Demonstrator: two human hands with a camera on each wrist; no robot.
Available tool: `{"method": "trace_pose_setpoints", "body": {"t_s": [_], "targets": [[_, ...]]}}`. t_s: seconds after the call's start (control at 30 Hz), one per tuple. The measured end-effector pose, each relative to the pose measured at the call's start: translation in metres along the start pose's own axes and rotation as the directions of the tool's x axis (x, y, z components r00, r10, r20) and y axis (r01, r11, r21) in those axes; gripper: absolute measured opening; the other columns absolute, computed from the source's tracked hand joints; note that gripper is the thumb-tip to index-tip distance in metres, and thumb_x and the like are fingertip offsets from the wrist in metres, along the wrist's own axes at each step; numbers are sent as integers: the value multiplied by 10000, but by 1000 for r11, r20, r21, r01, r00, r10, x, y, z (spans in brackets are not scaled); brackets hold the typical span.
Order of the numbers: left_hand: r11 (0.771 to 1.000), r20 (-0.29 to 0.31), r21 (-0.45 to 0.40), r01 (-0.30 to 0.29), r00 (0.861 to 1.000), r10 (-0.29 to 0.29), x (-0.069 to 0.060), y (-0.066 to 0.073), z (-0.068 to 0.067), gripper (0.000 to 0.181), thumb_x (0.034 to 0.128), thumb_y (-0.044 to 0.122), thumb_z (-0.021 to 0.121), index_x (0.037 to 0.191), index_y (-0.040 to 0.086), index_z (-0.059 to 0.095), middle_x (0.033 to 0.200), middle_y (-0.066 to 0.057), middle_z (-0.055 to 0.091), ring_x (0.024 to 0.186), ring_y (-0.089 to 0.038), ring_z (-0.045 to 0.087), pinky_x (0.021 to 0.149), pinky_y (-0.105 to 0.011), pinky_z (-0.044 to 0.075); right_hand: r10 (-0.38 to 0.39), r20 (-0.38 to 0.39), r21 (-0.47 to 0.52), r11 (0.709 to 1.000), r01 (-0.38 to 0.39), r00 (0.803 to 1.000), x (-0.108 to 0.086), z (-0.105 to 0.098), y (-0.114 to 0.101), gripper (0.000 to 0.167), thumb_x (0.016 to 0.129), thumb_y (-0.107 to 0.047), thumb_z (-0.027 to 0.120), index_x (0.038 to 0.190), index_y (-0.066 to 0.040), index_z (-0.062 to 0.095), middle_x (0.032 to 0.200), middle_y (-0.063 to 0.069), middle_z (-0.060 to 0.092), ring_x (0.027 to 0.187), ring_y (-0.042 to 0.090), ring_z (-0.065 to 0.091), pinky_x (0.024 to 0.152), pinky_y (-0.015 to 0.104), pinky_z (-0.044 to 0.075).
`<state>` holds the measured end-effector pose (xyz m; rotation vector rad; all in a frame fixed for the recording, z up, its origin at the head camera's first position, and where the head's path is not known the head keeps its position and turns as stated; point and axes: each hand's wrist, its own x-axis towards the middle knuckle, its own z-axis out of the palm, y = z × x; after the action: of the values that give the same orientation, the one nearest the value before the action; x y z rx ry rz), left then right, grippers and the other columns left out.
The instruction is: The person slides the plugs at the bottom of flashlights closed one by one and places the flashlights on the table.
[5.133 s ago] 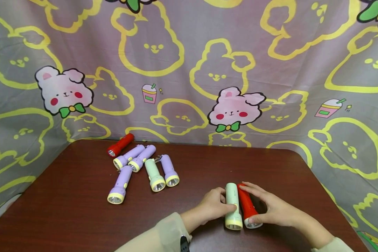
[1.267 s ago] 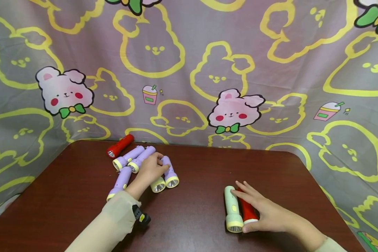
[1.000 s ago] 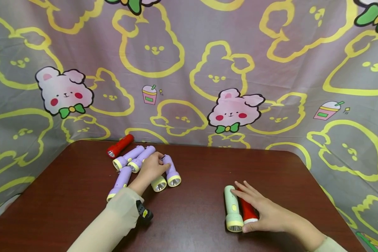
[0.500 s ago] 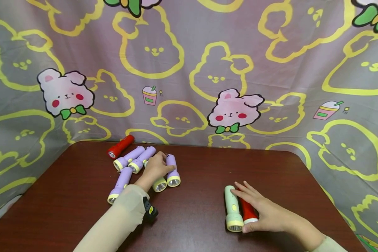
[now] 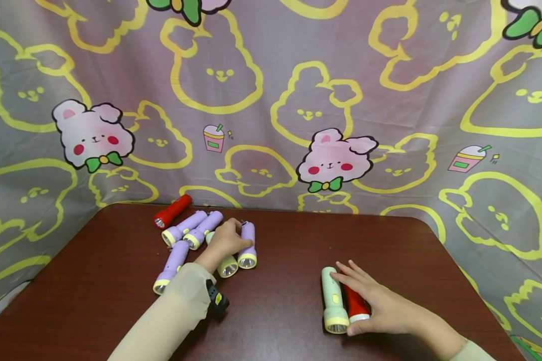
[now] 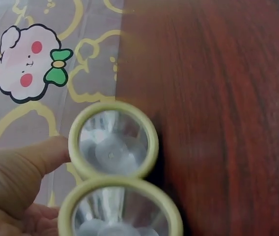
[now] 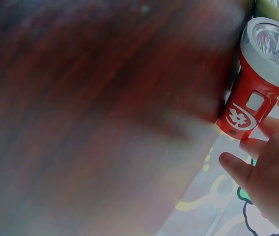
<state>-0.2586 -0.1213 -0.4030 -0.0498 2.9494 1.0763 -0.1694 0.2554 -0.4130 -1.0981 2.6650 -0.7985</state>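
The left hand (image 5: pixel 226 239) arches over a mint-green flashlight (image 5: pixel 228 267), its thumb and fingers pinching the purple flashlight (image 5: pixel 248 232) alongside; the right hand (image 5: pixel 384 303) spreads wide over a red flashlight (image 5: pixel 356 302).

Left hand (image 5: pixel 226 240) curled, right hand (image 5: pixel 386 305) spread

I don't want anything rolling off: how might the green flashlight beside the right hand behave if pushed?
The green flashlight would probably roll in a curve, its round head being wider than its barrel. Pushed rightward, it would likely meet the red flashlight beside it. Its smooth, straight barrel seems stiff.
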Motion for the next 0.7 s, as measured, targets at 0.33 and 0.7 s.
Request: {"method": "trace_pose_setpoints", "body": {"t_s": [0.33, 0.7], "targets": [[996, 73, -86, 17, 997, -11, -1, -2, 3, 579, 785, 171, 765, 1290, -13, 550, 1007, -150, 740, 942, -256, 695, 860, -402, 543, 4, 5, -12, 1000, -4, 1000, 0, 0, -1, 990, 726, -585, 791, 1543, -242, 349, 1642, 118, 250, 1375, -244, -167, 966, 752, 372], [978, 73, -210, -13, 997, 29, -6, -3, 3, 575, 800, 108, 747, 1318, -13, 528, 1029, -203, 734, 971, -292, 696, 858, -396, 548, 3, -7, -52, 999, -3, 1000, 0, 0, 0, 949, 753, -616, 753, 1539, -266, 352, 1638, 106, 266, 1403, -207, -149, 978, 725, 392]]}}
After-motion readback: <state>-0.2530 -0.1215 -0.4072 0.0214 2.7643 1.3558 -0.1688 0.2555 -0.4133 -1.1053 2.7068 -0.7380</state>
